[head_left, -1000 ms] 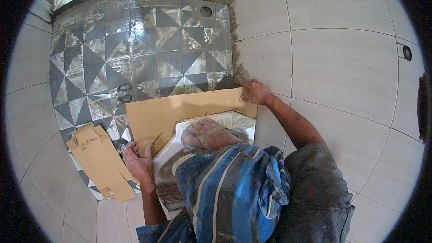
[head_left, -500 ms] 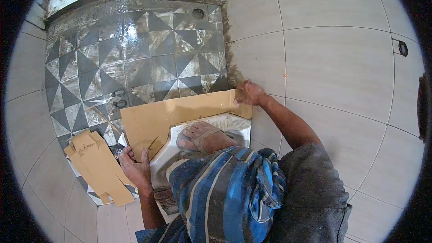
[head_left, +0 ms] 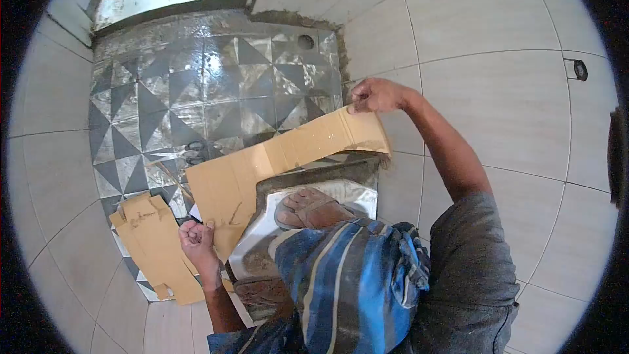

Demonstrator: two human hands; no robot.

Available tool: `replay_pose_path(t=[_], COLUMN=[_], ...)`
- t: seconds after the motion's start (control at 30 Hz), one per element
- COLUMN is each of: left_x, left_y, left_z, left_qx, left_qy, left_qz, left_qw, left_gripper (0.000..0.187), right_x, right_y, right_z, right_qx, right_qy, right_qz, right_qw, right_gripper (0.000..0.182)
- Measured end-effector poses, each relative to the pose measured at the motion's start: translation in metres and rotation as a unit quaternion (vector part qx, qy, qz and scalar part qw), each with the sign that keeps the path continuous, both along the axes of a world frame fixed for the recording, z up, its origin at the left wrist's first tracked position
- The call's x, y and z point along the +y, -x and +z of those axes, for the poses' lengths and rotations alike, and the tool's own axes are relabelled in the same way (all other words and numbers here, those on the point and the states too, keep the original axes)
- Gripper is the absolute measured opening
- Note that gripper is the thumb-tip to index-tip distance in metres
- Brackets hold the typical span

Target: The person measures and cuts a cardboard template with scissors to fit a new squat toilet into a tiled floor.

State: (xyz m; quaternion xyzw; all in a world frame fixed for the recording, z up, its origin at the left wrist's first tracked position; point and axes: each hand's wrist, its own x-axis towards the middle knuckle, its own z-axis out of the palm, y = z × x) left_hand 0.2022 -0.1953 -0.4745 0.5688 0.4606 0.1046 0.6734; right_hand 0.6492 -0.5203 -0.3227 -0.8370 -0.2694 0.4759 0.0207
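A cut, bent sheet of brown cardboard point(head_left: 226, 190) stretches between both of my hands, raised off the floor at its right end. My right hand point(head_left: 378, 96) pinches its upper right corner by the tiled wall. At the lower left end, my left hand point(head_left: 198, 244) has its fingers curled and the thumb against the cardboard's edge. Just below the sheet lies a white ceramic pan point(head_left: 363, 195), like a squat toilet, with a sandaled foot point(head_left: 314, 208) on it. A second cardboard piece point(head_left: 147, 239) rests on the floor left of my left hand.
Scissors point(head_left: 194, 153) lie on the wet, dirty patterned floor tiles point(head_left: 187, 118) beyond the cardboard. A round drain hole point(head_left: 305, 42) sits near the far right corner. Pale tiled walls point(head_left: 485, 111) rise closely on both sides. A step edge point(head_left: 170, 11) crosses the far end.
My right hand has lifted the cardboard's right end up off the floor beside the pan, so the sheet now slants and bends. My left hand stays at the other end.
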Motion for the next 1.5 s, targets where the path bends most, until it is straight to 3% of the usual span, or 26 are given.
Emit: replay_pose_path(t=[0.07, 0.23, 0.3, 0.33, 0.4, 0.43, 0.5, 0.53, 0.57, 0.6, 0.63, 0.7, 0.73, 0.8, 0.9, 0.97, 1.0, 1.03, 1.1, 1.13, 1.23, 1.27, 1.33, 1.37, 1.4, 1.5], left_x=[0.011, 0.066, 0.086, 0.098, 0.13, 0.142, 0.155, 0.137, 0.098, 0.059, 0.041, 0.005, 0.003, 0.001, 0.01, 0.009, 0.007, 0.008, 0.012, 0.013, 0.01, 0.009, 0.003, 0.001, -0.002, -0.017], left_y=[-0.008, 0.033, 0.031, 0.044, 0.083, 0.115, 0.191, 0.16, 0.133, 0.103, 0.084, 0.051, 0.053, 0.062, 0.086, 0.08, 0.076, 0.075, 0.076, 0.074, 0.069, 0.067, 0.064, 0.062, 0.059, 0.042], left_z=[0.026, 0.024, 0.077, 0.089, 0.102, 0.069, -0.017, 0.003, 0.012, 0.027, 0.028, 0.047, 0.049, 0.053, 0.067, 0.075, 0.072, 0.071, 0.076, 0.074, 0.067, 0.063, 0.053, 0.052, 0.051, 0.08], left_qx=[-0.03, -0.097, -0.073, -0.075, -0.302, -0.303, -0.508, -0.511, -0.444, -0.271, -0.399, -0.234, -0.24, -0.371, -0.313, -0.346, -0.317, -0.282, -0.265, -0.252, -0.242, -0.211, -0.177, -0.219, -0.259, -0.327], left_qy=[0.155, 0.207, 0.243, 0.234, 0.309, 0.295, 0.294, 0.428, 0.37, 0.251, 0.322, 0.285, 0.283, 0.3, 0.357, 0.33, 0.271, 0.208, 0.207, 0.186, 0.159, 0.17, 0.181, 0.233, 0.282, 0.354], left_qz=[0.054, 0.095, 0.25, 0.26, 0.401, 0.413, 0.275, 0.117, 0.254, 0.302, 0.158, 0.154, 0.162, 0.174, 0.168, 0.18, 0.255, 0.327, 0.338, 0.357, 0.394, 0.4, 0.409, 0.403, 0.395, 0.391], left_qw=[0.986, 0.969, 0.934, 0.934, 0.808, 0.807, 0.761, 0.737, 0.775, 0.879, 0.844, 0.917, 0.914, 0.862, 0.864, 0.859, 0.873, 0.878, 0.879, 0.88, 0.872, 0.876, 0.877, 0.858, 0.835, 0.784], left_gripper=[0.039, 0.045, 0.044, 0.044, 0.031, 0.031, 0.026, 0.021, 0.023, 0.036, 0.049, 0.049, 0.049, 0.049, 0.048, 0.046, 0.045, 0.043, 0.042, 0.042, 0.041, 0.041, 0.042, 0.044, 0.048, 0.044], right_x=[0.032, 0.096, 0.118, 0.129, 0.154, 0.17, 0.21, 0.228, 0.242, 0.245, 0.244, 0.251, 0.252, 0.248, 0.238, 0.232, 0.23, 0.25, 0.285, 0.296, 0.277, 0.275, 0.274, 0.278, 0.281, 0.292], right_y=[-0.006, 0.003, 0.021, 0.035, 0.071, 0.096, 0.161, 0.188, 0.214, 0.242, 0.267, 0.317, 0.33, 0.33, 0.326, 0.319, 0.314, 0.286, 0.288, 0.276, 0.252, 0.251, 0.25, 0.25, 0.252, 0.248], right_z=[0.017, 0.004, -0.014, -0.026, -0.064, -0.077, -0.089, -0.09, -0.09, -0.123, -0.155, -0.141, -0.134, -0.132, -0.13, -0.13, -0.13, -0.164, -0.072, -0.025, -0.055, -0.049, -0.06, -0.062, -0.061, -0.069], right_qx=[0.033, 0.2, 0.24, 0.28, 0.324, 0.362, 0.334, 0.385, 0.432, 0.508, 0.576, 0.599, 0.619, 0.606, 0.571, 0.55, 0.541, 0.5, 0.52, 0.481, 0.483, 0.464, 0.428, 0.384, 0.407, 0.421], right_qy=[-0.007, -0.091, -0.11, -0.122, -0.137, -0.147, -0.108, -0.093, -0.076, -0.055, -0.03, -0.045, -0.059, -0.059, -0.089, -0.109, -0.116, 0.003, 0.015, 0.001, -0.068, -0.1, -0.119, -0.142, -0.174, -0.156], right_qz=[-0.032, -0.144, -0.168, -0.204, -0.226, -0.258, -0.28, -0.259, -0.237, -0.222, -0.209, -0.143, -0.088, -0.101, -0.162, -0.206, -0.227, -0.033, -0.196, -0.133, -0.086, -0.119, -0.057, 0.001, -0.023, -0.001], right_qw=[0.999, 0.965, 0.95, 0.93, 0.908, 0.884, 0.893, 0.881, 0.867, 0.831, 0.789, 0.786, 0.779, 0.787, 0.8, 0.802, 0.802, 0.865, 0.831, 0.867, 0.869, 0.872, 0.894, 0.912, 0.896, 0.893], right_gripper=[0.042, 0.035, 0.038, 0.044, 0.046, 0.048, 0.042, 0.038, 0.035, 0.029, 0.024, 0.025, 0.026, 0.027, 0.031, 0.033, 0.035, 0.053, 0.067, 0.072, 0.07, 0.049, 0.043, 0.037, 0.029, 0.027])
